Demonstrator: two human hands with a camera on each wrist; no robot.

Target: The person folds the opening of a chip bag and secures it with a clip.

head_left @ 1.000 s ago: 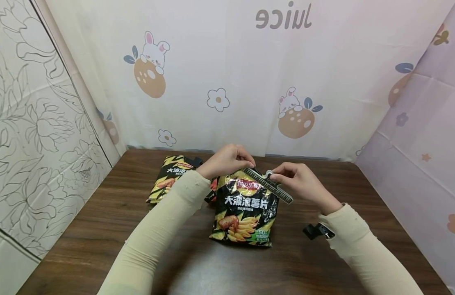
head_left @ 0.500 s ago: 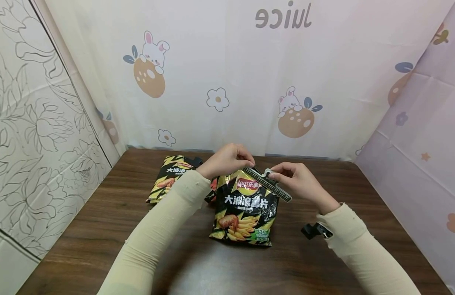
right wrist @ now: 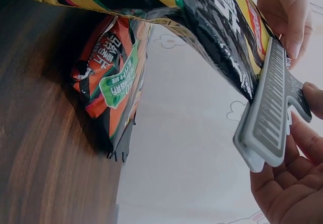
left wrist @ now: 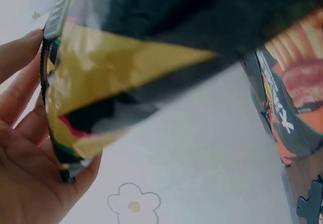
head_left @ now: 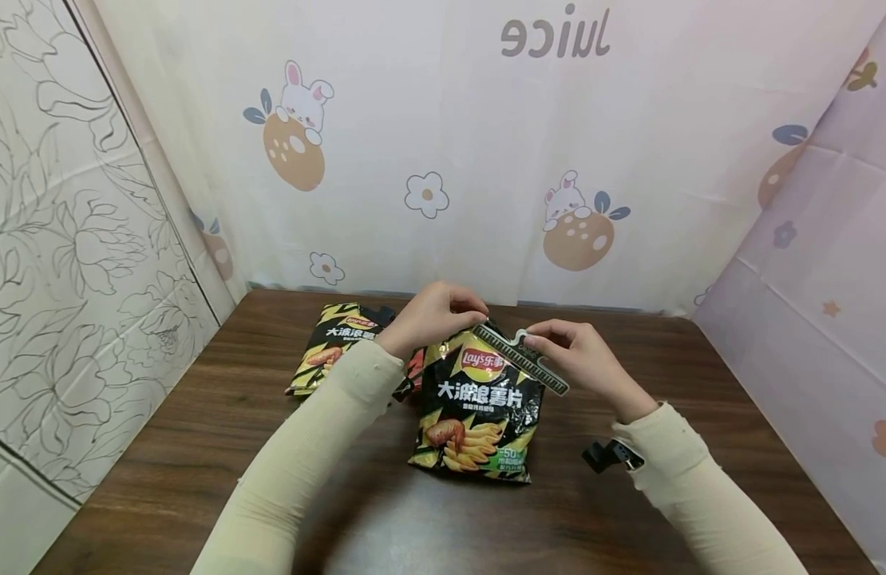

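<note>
A black and yellow potato chip bag (head_left: 479, 415) stands upright on the wooden table. Along its top edge lies a long grey sealing clip (head_left: 522, 359), slanting down to the right. My left hand (head_left: 432, 315) pinches the bag's upper left corner beside the clip's end; the left wrist view shows the thumb (left wrist: 22, 52) at that crimped edge. With thumb and fingers, my right hand (head_left: 583, 351) pinches the clip's handle. In the right wrist view the clip (right wrist: 270, 103) spans the bag's top, one end jutting past its side.
Another black and yellow chip bag (head_left: 324, 351) lies at the back left, partly behind the left arm. A red-orange chip bag (right wrist: 113, 67) sits behind the held bag, with a dark clip at its end. Patterned curtains (head_left: 429, 239) border the table's back and sides.
The clip has shifted slightly left and up along the bag's top, with the right hand on it. My left fingertips have moved a little left. The bag's base stays in place.
</note>
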